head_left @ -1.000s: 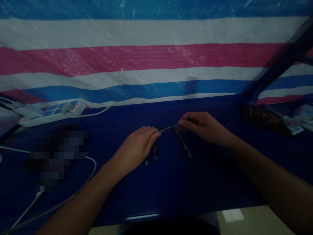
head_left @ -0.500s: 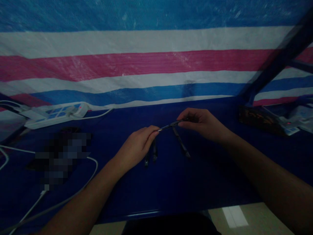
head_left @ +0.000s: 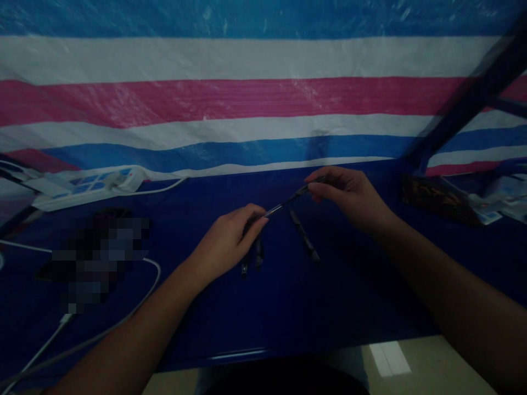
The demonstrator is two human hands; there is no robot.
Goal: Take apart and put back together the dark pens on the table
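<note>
Between my hands a slim pen [head_left: 273, 210] with a clear barrel slants up to the right. My left hand [head_left: 230, 240] pinches its lower left end. At the upper right, my right hand [head_left: 349, 198] grips the dark end, which looks like a cap or a pen part; whether it is apart from the barrel I cannot tell. One dark pen [head_left: 304, 236] lies on the blue table [head_left: 280, 307] below my right hand. Two more dark pens, one [head_left: 258, 253] beside the other [head_left: 244, 265], lie partly hidden under my left hand.
A white power strip [head_left: 90, 186] with cables is at the back left. Nearer is a blurred, pixelated object [head_left: 102, 252] with a white cable. A dark patterned box [head_left: 438, 200] and another power strip [head_left: 489, 216] stand at right. Striped sheeting hangs behind.
My right hand has moved up and to the right, and more of the clear barrel shows between my hands. The view has shifted slightly.
</note>
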